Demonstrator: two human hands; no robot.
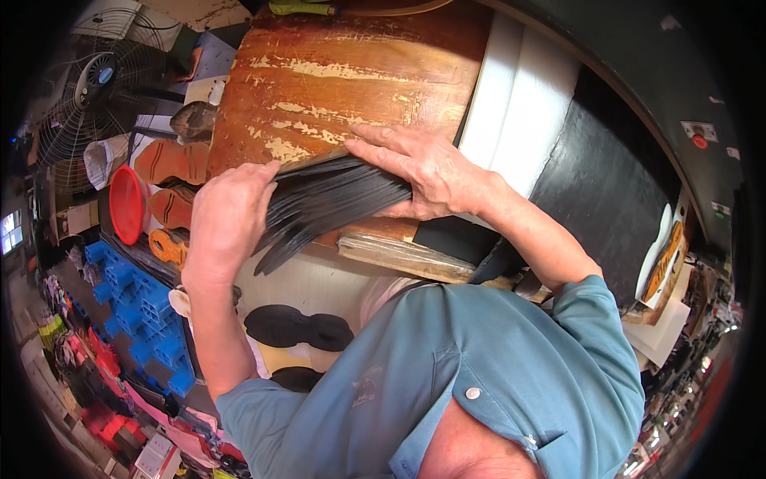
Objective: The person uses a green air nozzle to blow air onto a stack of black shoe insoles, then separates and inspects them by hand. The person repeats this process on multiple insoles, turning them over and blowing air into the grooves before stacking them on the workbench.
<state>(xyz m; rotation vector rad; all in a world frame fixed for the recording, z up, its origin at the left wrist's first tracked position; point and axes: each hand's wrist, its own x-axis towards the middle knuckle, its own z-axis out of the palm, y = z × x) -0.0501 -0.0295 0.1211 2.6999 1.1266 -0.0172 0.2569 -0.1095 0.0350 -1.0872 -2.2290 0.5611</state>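
Observation:
A fanned stack of thin, flexible black sheets spans the space between my hands, over the near edge of the worn wooden board. My left hand is closed on the stack's left end, with the fingertips hidden behind it. At the right end, my right hand grips the sheets between the thumb below and the fingers along the top edge. The layers spread apart and droop at the lower left. Below the stack, a black shoe sole lies on a pale surface.
Orange sole-shaped pieces and a red bowl sit left of the board. Blue plastic blocks lie lower left, and a fan stands far left. White and black panels adjoin on the right. A green-handled tool lies at the top.

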